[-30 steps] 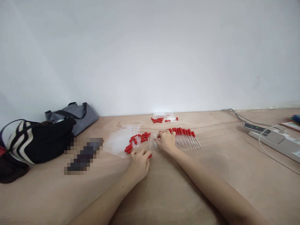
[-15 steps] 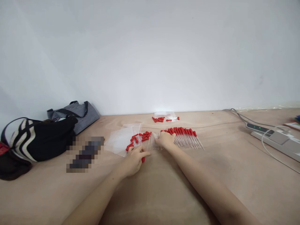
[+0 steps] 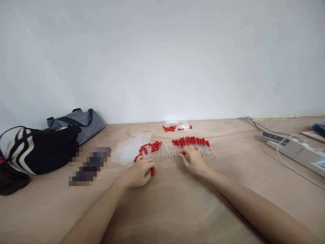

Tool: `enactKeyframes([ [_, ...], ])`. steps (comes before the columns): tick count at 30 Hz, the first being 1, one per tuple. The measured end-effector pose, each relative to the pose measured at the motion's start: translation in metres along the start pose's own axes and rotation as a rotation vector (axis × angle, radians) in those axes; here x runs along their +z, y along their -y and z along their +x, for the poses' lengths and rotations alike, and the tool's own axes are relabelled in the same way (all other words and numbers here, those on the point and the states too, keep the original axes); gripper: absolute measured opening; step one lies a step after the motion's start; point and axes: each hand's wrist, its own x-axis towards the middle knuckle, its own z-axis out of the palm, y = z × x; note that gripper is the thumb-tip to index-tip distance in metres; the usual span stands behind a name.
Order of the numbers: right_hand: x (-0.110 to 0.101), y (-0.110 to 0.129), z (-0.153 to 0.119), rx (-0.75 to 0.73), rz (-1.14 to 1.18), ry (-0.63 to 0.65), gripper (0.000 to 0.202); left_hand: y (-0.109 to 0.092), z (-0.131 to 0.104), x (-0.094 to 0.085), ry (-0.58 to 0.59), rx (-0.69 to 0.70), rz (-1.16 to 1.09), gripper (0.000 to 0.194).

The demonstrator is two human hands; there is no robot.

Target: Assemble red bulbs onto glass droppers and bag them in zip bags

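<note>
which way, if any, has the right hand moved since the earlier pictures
Yes: the right hand has moved to the right, closer to the power strip.

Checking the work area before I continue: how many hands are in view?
2. The left hand holds a red bulb near the clear plastic bags; the right hand is at the row of red-topped tubes. No other hand shows.

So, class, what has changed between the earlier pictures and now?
The right hand has shifted right and nearer the person, uncovering the left end of the row of red-topped droppers. The left hand has moved left, a red bulb in its fingers. The plastic bags and power strip stay put.
</note>
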Motion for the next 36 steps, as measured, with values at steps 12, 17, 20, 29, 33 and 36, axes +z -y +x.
enactKeyframes([
  [12, -0.026, -0.032, -0.061, -0.246, 0.003, 0.003, 0.012, -0.037, 0.024, 0.046, -0.227, -0.028, -0.567, 0.015],
  [17, -0.021, -0.026, -0.060, -0.268, 0.027, 0.023, 0.012, -0.034, 0.023, 0.049, -0.251, -0.119, -0.355, 0.008],
  [20, -0.017, -0.024, -0.061, -0.300, 0.017, 0.031, 0.014, -0.033, 0.022, 0.049, -0.267, -0.108, -0.234, 0.013],
  [29, -0.007, -0.016, -0.059, -0.326, -0.012, -0.011, 0.020, -0.036, 0.032, 0.066, -0.346, -0.113, 0.003, 0.019],
  [33, -0.006, -0.015, -0.059, -0.326, 0.020, -0.004, 0.019, -0.040, 0.033, 0.066, -0.369, -0.111, 0.005, 0.016],
  [36, -0.005, -0.014, -0.059, -0.333, 0.030, -0.009, 0.018, -0.042, 0.032, 0.063, -0.384, -0.105, -0.016, 0.016],
])
